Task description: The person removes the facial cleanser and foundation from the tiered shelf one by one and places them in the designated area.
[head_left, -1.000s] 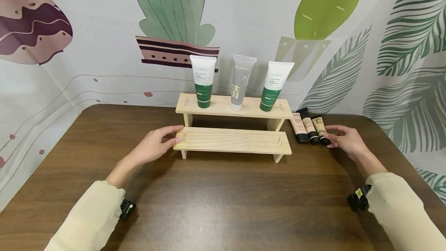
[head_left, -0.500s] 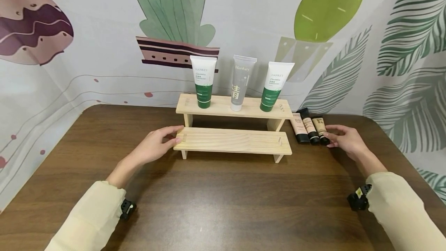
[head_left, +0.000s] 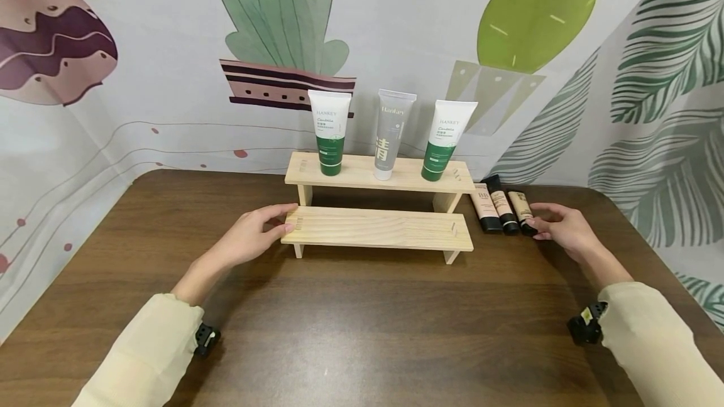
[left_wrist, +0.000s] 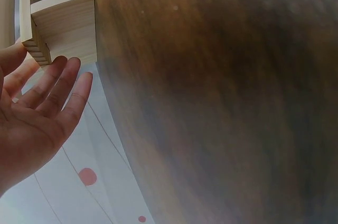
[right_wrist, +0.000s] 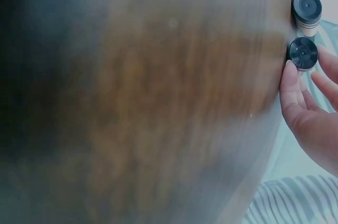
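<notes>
Pinched a small tube (head_left: 519, 203) with the right hand (head_left: 568, 230).
Held it by the cap (right_wrist: 303, 53) on the worktop (head_left: 362, 319), right of the wooden stand (head_left: 376, 228); gripped the stand's left end with the left hand (head_left: 251, 236).

From the rack (head_left: 376, 228), the counter (head_left: 362, 331) offers passage at six o'clock; lying tubes (head_left: 502, 205) block three, the left hand (head_left: 257, 231) nine.

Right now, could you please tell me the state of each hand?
Left hand: holding the lower shelf by its left end.
Right hand: pinching the small tube near its cap.
</notes>
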The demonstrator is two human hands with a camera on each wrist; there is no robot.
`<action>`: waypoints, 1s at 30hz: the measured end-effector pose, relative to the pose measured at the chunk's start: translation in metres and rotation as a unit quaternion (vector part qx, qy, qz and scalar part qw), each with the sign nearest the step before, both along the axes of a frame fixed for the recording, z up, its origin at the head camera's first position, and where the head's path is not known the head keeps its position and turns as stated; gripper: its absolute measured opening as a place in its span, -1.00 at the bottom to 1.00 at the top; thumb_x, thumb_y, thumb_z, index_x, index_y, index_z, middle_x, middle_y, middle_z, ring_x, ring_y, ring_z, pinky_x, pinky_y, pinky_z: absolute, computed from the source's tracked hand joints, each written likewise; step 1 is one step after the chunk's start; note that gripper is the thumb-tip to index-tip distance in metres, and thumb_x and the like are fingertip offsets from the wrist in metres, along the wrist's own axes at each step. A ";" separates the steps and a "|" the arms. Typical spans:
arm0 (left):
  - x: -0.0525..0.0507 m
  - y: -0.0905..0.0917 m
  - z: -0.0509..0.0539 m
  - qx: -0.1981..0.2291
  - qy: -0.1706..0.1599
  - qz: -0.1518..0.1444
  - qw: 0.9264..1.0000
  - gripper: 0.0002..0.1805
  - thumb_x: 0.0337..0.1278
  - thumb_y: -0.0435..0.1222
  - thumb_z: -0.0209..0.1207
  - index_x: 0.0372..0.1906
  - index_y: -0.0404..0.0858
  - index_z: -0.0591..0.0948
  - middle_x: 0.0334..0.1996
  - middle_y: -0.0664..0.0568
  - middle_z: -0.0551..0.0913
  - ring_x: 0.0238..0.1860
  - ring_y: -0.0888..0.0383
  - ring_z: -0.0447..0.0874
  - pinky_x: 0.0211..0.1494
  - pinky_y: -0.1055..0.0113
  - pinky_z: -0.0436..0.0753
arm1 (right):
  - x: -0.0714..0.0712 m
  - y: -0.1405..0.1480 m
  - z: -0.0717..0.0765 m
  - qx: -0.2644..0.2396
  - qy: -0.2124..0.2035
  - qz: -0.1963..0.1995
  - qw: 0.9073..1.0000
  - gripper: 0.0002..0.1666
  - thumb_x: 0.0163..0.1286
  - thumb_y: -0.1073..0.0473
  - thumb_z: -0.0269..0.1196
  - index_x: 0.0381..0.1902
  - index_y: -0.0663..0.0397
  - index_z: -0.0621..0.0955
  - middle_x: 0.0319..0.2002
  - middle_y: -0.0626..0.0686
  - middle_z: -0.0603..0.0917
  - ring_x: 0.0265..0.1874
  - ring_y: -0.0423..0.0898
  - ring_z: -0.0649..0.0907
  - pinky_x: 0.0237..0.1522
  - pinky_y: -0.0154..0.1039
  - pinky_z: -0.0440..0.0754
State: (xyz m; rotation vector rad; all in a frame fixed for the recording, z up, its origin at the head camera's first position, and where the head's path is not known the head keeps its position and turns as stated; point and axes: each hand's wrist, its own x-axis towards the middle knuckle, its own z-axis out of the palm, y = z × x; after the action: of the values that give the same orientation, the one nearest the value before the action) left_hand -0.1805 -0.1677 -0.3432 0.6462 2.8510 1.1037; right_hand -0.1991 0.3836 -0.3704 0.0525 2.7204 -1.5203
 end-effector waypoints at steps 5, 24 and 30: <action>0.000 0.000 0.000 -0.002 0.002 0.001 1.000 -0.56 0.22 -0.29 0.10 0.18 -0.36 0.43 0.03 -0.20 0.53 -0.06 -0.03 0.53 -0.06 0.10 0.46 | 0.002 -0.006 0.006 0.028 0.005 0.018 0.999 -0.40 0.36 0.29 0.08 0.23 0.55 0.19 -0.22 0.18 0.47 -0.40 -0.32 0.57 -0.33 -0.28 0.60; 0.000 0.000 0.000 -0.005 0.004 0.001 1.000 -0.57 0.22 -0.29 0.10 0.18 -0.35 0.44 0.00 -0.18 0.55 -0.11 0.01 0.54 -0.10 0.14 0.46 | 0.004 -0.004 0.007 0.005 -0.004 0.014 1.000 -0.39 0.35 0.31 0.09 0.24 0.53 0.18 -0.30 -0.02 0.51 -0.40 -0.27 0.60 -0.34 -0.28 0.60; 0.000 0.000 0.000 -0.003 0.003 0.000 1.000 -0.56 0.23 -0.28 0.10 0.18 -0.35 0.44 0.02 -0.19 0.54 -0.10 0.01 0.54 -0.11 0.15 0.47 | 0.005 0.000 0.005 0.011 -0.004 0.033 0.999 -0.33 0.35 0.22 0.13 0.26 0.51 0.16 -0.26 0.01 0.52 -0.39 -0.22 0.61 -0.33 -0.27 0.60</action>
State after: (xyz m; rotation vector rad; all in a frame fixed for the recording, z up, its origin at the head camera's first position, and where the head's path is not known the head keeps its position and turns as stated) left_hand -0.1806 -0.1674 -0.3435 0.6494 2.8590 1.0960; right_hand -0.1941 0.3831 -0.3657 -0.0298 2.7042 -1.4718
